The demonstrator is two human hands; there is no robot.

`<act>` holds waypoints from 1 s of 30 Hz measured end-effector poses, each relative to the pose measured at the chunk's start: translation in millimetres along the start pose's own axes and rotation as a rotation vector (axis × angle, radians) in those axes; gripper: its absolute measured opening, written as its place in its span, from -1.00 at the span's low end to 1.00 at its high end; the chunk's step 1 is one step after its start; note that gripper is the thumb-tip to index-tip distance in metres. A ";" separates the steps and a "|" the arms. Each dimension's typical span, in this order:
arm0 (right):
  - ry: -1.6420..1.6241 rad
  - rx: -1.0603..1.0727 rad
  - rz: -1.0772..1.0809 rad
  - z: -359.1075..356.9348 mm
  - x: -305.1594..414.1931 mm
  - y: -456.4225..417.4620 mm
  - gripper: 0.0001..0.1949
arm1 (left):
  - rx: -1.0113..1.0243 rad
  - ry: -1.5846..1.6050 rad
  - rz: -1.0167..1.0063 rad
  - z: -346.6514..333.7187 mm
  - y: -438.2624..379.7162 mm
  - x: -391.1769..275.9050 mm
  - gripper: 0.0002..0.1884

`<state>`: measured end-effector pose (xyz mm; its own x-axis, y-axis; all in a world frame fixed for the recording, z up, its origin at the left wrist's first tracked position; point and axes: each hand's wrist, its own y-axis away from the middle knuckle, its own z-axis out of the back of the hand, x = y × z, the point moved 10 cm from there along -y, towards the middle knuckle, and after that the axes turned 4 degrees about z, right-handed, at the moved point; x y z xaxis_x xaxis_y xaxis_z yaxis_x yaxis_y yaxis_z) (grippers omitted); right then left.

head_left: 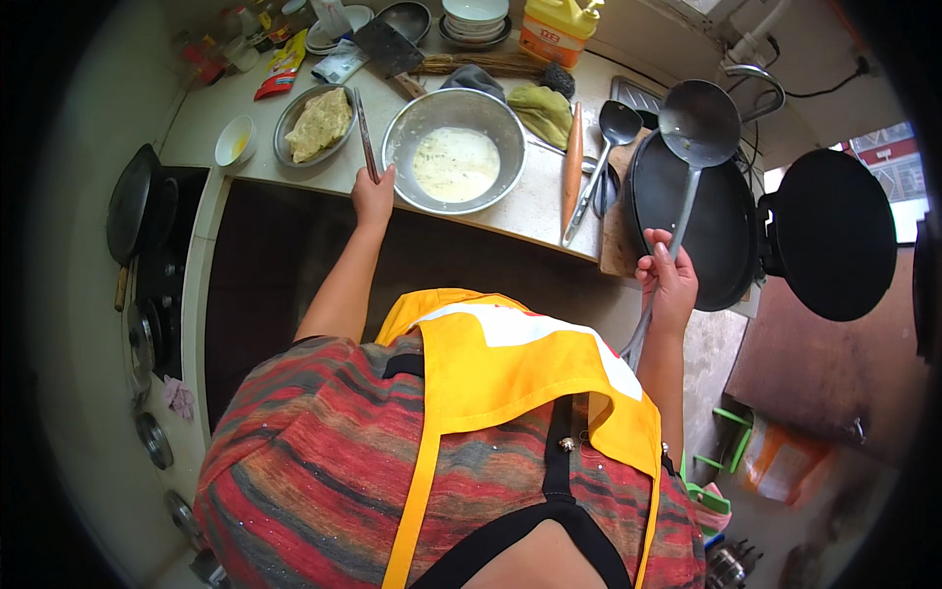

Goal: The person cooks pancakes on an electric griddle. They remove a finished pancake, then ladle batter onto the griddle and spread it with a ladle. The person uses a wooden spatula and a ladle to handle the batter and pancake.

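Note:
My left hand (pixel 373 195) grips a pair of dark chopsticks (pixel 366 136), their tips pointing away from me. They stand between a metal dish (pixel 283 140) of pale, green-flecked dough (pixel 321 127) and a large steel bowl (pixel 510 158). A whitish batter with green flecks (pixel 456 163) covers the bowl's bottom. In my right hand (pixel 668 283) is the long handle of a metal ladle (pixel 699 121). The ladle's round bowl hangs over the dark pan of an electric griddle (pixel 688 235), and a little residue shows inside it. The griddle's lid (pixel 835 235) is swung open to the right.
A rolling pin (pixel 572 173) and a metal spatula (pixel 589 195) lie right of the steel bowl. A cleaver (pixel 388 46), a green cloth (pixel 541 110) and a yellow jug (pixel 559 33) sit behind. At left are a small white bowl (pixel 235 141) and a wok (pixel 132 206).

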<state>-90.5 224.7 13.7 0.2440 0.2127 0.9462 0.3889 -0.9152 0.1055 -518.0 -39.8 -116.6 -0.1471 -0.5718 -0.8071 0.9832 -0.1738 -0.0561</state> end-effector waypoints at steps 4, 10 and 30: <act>0.013 0.133 -0.082 -36.7 -23.5 -2.8 -0.81 | -0.005 -0.014 0.084 -8.7 -1.3 25.1 -0.52; 0.111 0.270 -0.225 -78.7 -63.8 -0.9 -0.82 | 0.108 0.251 0.246 -42.0 -8.2 45.7 -0.74; 1.245 0.597 0.723 -155.4 16.8 -47.2 -0.73 | 0.336 0.818 -0.008 -14.9 -0.3 -164.0 -0.93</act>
<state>-242.8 218.3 72.2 -0.2172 -0.8808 0.4207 0.8760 -0.3660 -0.3142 -492.5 66.0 7.1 0.0962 0.1606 -0.9823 0.8798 -0.4754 0.0085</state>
